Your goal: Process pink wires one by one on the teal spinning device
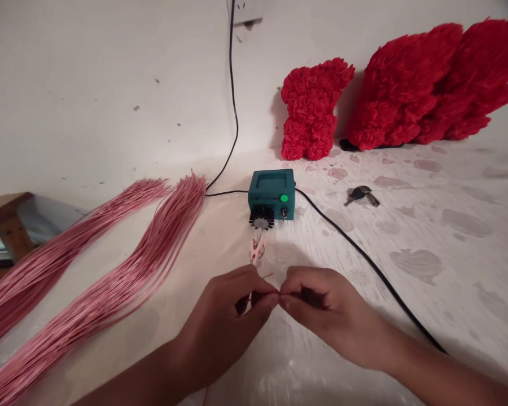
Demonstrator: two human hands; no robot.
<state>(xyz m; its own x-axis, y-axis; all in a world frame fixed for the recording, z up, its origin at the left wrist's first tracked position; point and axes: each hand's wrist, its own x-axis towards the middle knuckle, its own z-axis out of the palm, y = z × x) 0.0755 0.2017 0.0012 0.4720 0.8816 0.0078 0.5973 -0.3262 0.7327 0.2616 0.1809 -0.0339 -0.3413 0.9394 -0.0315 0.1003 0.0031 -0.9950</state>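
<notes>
Fingertip to fingertip, my left hand (232,316) and my right hand (334,310) meet in front of a small teal machine (272,179). Both are closed in a pinch on a thin pink cord (268,276). A short end of it shows above my left fingers; the part between the fingertips is mostly hidden. Just beyond my left hand, a pale pink clip (257,248) is attached to the machine's front, below a black toothed wheel (261,217). A green button (284,198) and a small knob (284,212) sit beside the wheel.
Two long bundles of pink cords (122,282) lie at left. Red ruffled flower pieces (309,110) lean against the wall. Keys (362,195) rest on the patterned tablecloth (415,225). A black cable (364,254) crosses the right side; another thin cord (232,84) runs up the wall.
</notes>
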